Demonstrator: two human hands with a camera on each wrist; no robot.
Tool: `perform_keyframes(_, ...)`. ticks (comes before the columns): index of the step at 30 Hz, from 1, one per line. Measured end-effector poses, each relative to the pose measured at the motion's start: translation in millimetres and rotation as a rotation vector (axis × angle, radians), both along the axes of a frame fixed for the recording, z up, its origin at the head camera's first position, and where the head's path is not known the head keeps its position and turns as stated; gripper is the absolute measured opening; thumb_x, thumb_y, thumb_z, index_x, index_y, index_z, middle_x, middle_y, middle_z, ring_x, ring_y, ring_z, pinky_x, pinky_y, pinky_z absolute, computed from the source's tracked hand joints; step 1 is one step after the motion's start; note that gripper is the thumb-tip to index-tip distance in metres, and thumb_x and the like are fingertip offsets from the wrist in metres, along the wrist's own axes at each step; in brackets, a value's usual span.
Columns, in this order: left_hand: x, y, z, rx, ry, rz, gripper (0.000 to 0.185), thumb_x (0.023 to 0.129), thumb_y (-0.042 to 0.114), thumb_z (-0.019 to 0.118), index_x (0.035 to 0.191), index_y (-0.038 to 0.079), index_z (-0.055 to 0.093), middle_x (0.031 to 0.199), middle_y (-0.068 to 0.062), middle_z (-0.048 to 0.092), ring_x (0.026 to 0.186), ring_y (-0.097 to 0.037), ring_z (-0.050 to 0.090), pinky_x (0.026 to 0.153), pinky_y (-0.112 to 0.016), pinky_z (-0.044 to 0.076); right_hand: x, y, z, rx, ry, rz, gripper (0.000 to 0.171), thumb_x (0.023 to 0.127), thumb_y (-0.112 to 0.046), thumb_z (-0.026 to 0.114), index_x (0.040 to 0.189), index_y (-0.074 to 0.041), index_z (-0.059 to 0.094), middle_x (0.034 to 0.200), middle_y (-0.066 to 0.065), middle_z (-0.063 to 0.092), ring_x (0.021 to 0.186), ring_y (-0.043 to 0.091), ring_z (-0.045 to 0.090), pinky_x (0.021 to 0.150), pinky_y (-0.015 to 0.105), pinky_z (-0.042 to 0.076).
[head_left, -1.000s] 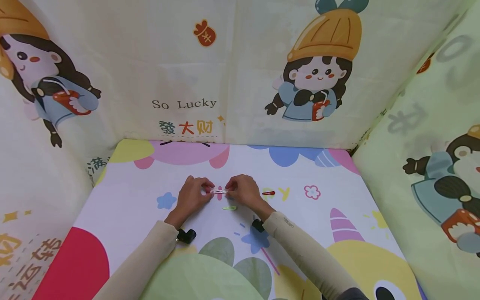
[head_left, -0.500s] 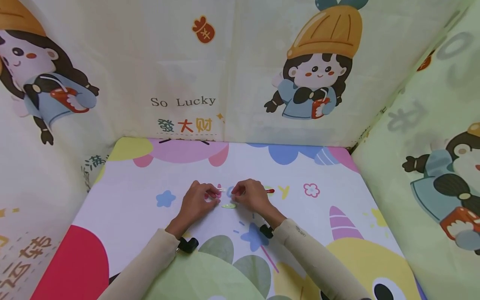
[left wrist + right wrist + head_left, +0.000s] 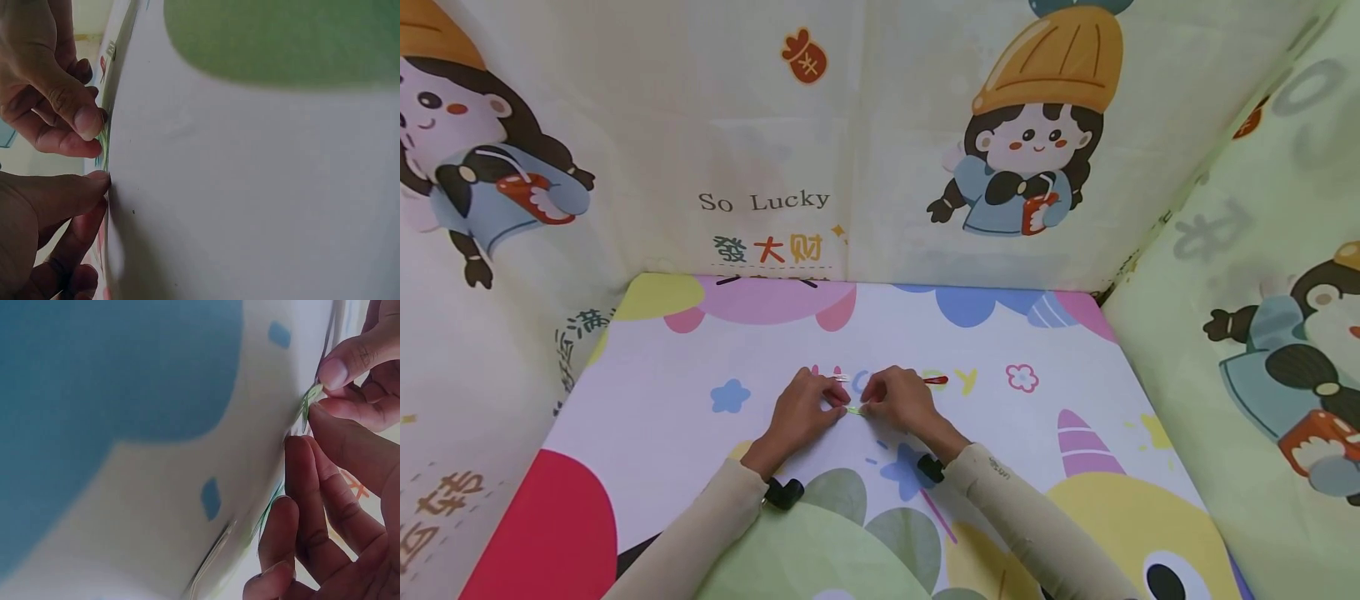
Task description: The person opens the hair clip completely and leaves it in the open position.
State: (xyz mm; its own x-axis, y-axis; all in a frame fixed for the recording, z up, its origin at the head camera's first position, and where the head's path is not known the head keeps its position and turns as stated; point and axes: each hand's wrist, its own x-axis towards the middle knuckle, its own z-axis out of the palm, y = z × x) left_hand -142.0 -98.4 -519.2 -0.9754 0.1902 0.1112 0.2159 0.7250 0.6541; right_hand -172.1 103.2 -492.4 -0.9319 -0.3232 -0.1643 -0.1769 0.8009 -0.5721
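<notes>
Both hands meet over a small green clip (image 3: 854, 410) lying flat on the worktop (image 3: 647, 392). The left hand (image 3: 801, 412) pinches one end between thumb and forefinger, and the right hand (image 3: 901, 402) pinches the other end, so each grip is closed on the clip and not on anything else. The right wrist view shows the green tip (image 3: 310, 399) caught between a thumb and a fingertip, and the left wrist view shows a thin green edge (image 3: 104, 145) pressed close to the cloth surface.

By its look the clip is thin, light and fairly stiff, probably springy metal with a smooth painted coat, so it is likely to slip or skate if pressed from above only. It lies so low that nails or fingertips probably have to get under its edge. The two ends look like the sensible places to take hold, since the middle offers little to pinch. Too much bending might snap it shut or flick it away.

A red clip (image 3: 936, 380) lies just beside the right hand, and a pale clip (image 3: 839, 378) lies just beyond the fingertips.
</notes>
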Motion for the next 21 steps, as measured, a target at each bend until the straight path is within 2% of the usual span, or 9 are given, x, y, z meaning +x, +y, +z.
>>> perform_keyframes(7, 0.5, 3.1, 1.6, -0.030, -0.001, -0.002, 0.013, 0.083, 0.010, 0.089, 0.087, 0.021, 0.083, 0.076, 0.009, 0.077, 0.088, -0.014, 0.051, 0.072, -0.032, 0.044, 1.8, -3.0, -0.7, -0.017, -0.033, 0.014, 0.010, 0.085, -0.019, 0.091, 0.091, -0.018, 0.082, 0.079, -0.005, 0.072, 0.072, 0.012, 0.060, 0.067, 0.027, 0.050)
perform_keyframes(15, 1.3, 3.3, 4.0, -0.006, 0.007, 0.005, 0.013, 0.083, 0.011, 0.089, 0.087, 0.020, 0.081, 0.076, 0.007, 0.077, 0.087, -0.014, 0.051, 0.071, -0.031, 0.044, 1.0, -1.9, -1.1, -0.040, 0.002, 0.059, 0.010, 0.086, -0.008, 0.085, 0.088, -0.018, 0.083, 0.077, -0.006, 0.073, 0.072, 0.009, 0.060, 0.068, 0.026, 0.048)
perform_keyframes(21, 2.6, 4.4, 7.0, -0.006, -0.007, 0.004, 0.011, 0.085, 0.010, 0.087, 0.091, 0.018, 0.084, 0.080, 0.004, 0.079, 0.088, -0.015, 0.053, 0.074, -0.033, 0.045, 0.4, -1.0, 0.2, -0.082, 0.017, 0.073, 0.010, 0.088, -0.006, 0.084, 0.088, -0.016, 0.083, 0.077, -0.005, 0.073, 0.072, 0.008, 0.059, 0.070, 0.025, 0.048)
